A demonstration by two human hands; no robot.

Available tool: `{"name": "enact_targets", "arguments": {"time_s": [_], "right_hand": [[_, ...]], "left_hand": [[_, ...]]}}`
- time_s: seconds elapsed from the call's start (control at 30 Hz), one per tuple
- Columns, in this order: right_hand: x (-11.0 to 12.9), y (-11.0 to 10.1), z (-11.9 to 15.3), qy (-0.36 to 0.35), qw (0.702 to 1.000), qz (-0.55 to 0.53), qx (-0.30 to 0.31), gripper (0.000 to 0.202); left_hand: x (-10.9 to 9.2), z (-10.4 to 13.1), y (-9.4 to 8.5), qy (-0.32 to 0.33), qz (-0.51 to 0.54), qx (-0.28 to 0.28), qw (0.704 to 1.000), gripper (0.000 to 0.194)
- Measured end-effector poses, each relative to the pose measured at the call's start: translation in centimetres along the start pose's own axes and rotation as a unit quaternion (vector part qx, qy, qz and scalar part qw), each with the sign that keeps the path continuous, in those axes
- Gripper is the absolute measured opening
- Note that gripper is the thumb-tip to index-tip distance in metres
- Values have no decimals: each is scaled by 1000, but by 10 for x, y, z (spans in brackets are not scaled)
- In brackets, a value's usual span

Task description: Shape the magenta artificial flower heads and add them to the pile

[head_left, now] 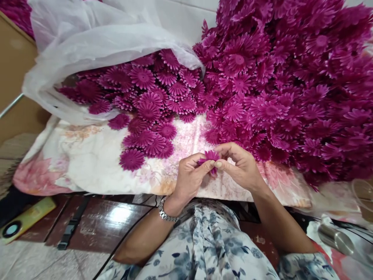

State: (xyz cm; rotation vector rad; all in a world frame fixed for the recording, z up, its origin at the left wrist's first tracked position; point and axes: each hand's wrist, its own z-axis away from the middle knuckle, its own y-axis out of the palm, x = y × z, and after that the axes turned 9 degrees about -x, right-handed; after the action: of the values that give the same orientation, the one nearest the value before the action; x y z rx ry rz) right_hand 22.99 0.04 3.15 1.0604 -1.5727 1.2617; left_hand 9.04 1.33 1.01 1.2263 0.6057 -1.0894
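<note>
Between my two hands is a small magenta artificial flower (212, 156), held above the near part of the cloth. My left hand (190, 173) is closed on its left side, thumb across the petals. On the other side my right hand (240, 167) pinches the petals between thumb and fingertips. The fingers hide part of the flower's underside. Just beyond the right hand rises a large heap of magenta flowers (271, 105). Left of it, flat flower pieces (144, 111) spill from a white translucent plastic bag (87, 50), several lying loose on the floral cloth (96, 163).
A cardboard box (16, 74) stands at the far left. Below the cloth's left front edge lie a yellow phone-like object (27, 219) and a black strap with a buckle (70, 229). At the lower right are a metal cylinder (335, 237) and a clear plastic container (363, 192).
</note>
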Motion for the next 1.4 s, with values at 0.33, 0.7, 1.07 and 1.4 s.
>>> {"name": "enact_targets", "arguments": {"time_s": [0.33, 0.7, 1.07, 1.4], "right_hand": [[1, -1, 6, -21, 999, -14, 29, 19], [5, 1, 6, -108, 989, 99, -17, 5], [9, -78, -21, -245, 755, 548, -264, 17], [13, -1, 5, -94, 986, 135, 17, 18]], "left_hand": [[4, 0, -7, -7, -65, 6, 998, 35], [-1, 6, -16, -45, -10, 46, 998, 31], [-7, 2, -11, -28, -16, -20, 999, 23], [4, 0, -4, 31, -54, -17, 998, 25]]}}
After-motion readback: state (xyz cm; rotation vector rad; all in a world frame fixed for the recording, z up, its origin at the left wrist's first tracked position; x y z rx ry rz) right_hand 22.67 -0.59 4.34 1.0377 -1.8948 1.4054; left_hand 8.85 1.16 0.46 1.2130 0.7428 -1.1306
